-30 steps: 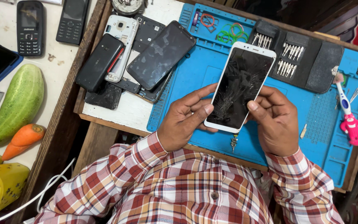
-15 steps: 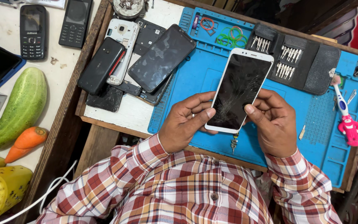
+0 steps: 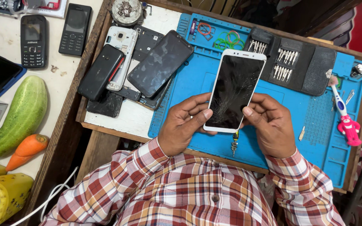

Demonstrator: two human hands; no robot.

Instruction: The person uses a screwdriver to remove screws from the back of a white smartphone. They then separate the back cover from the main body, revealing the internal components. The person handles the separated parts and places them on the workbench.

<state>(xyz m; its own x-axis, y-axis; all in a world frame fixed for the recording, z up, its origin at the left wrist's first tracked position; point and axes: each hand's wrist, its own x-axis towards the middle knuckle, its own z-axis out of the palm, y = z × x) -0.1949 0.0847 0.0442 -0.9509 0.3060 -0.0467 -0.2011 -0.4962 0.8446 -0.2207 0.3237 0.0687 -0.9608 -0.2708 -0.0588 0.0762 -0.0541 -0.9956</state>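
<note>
A white-framed smartphone (image 3: 234, 90) with a cracked black screen is held face up over a blue work mat (image 3: 294, 109). My left hand (image 3: 185, 125) grips its lower left edge, thumb resting on the glass. On the lower right edge sits my right hand (image 3: 271, 127), its thumb also pressed on the screen. A small screwdriver (image 3: 234, 143) lies on the mat just below the phone, partly hidden by it.
A heap of dark phones and phone parts (image 3: 139, 71) lies left of the mat. A black case of screwdriver bits (image 3: 292, 62) sits behind the phone. A pink-handled brush (image 3: 343, 115) rests far right. Two keypad phones (image 3: 53, 35), a cucumber (image 3: 17, 119) and a carrot (image 3: 26, 150) lie on the left.
Both hands have stayed on the phone. The phone has tilted slightly more upright in my grip, and both thumbs have shifted a little on the screen.
</note>
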